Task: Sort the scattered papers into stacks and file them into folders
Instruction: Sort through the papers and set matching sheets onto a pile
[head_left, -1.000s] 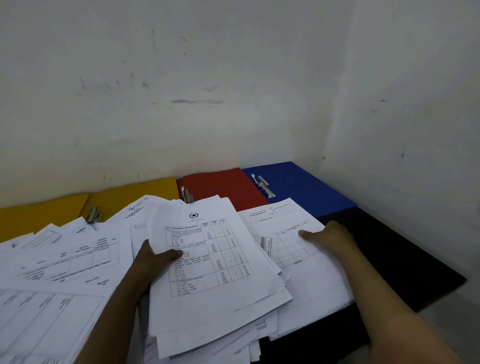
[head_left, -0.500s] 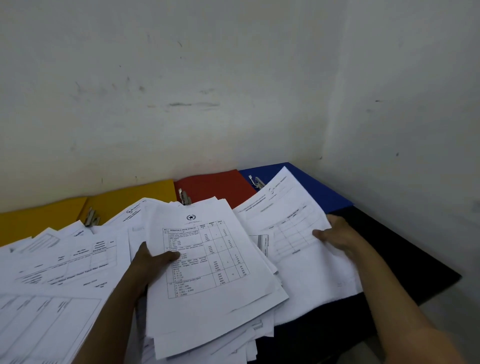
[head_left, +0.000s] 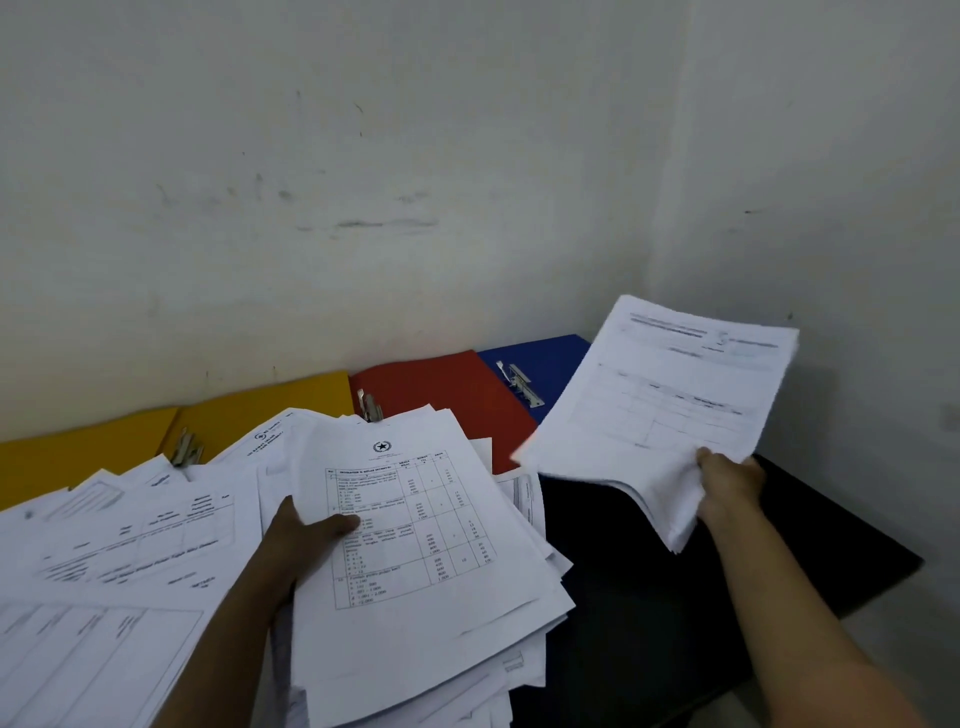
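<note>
A: Where are the papers at this moment?

B: Split in two lots. The lifted sheaf (head_left: 670, 400) is in the air at about two o'clock, pinched at its near corner by the right hand (head_left: 727, 488), fingers clenched on it, the far end fanning upward toward the wall corner. The main pile (head_left: 415, 535) sits at six o'clock, and the left hand (head_left: 306, 535) grasps it with the thumb laid across the top sheet, the one with the printed table.

A: And the rest of the sheets?

B: More loose sheets (head_left: 114, 545) spread out at eight to nine o'clock, overlapping, not squared.

A: The folders?

B: Along the wall. A yellow folder (head_left: 260, 410) at ten to eleven o'clock, a red folder (head_left: 441, 395) at twelve, a blue folder (head_left: 545, 364) at one, each lying open with a metal clip showing. The sheaf hangs partly over the blue one. The dark worktop (head_left: 675, 597) is bare beneath the right hand.

A: So how should this step be done well?

B: My judgement: the sheaf is being carried off to start its own stack. A corner pinch lets the sheets droop and slide, so a firmer hold along the edge would help. Set it down flat on the dark patch, edges tapped square. The left hand should press the pile so nothing slips off the near edge. Which folder it belongs to I cannot tell; the print is too blurred.
</note>
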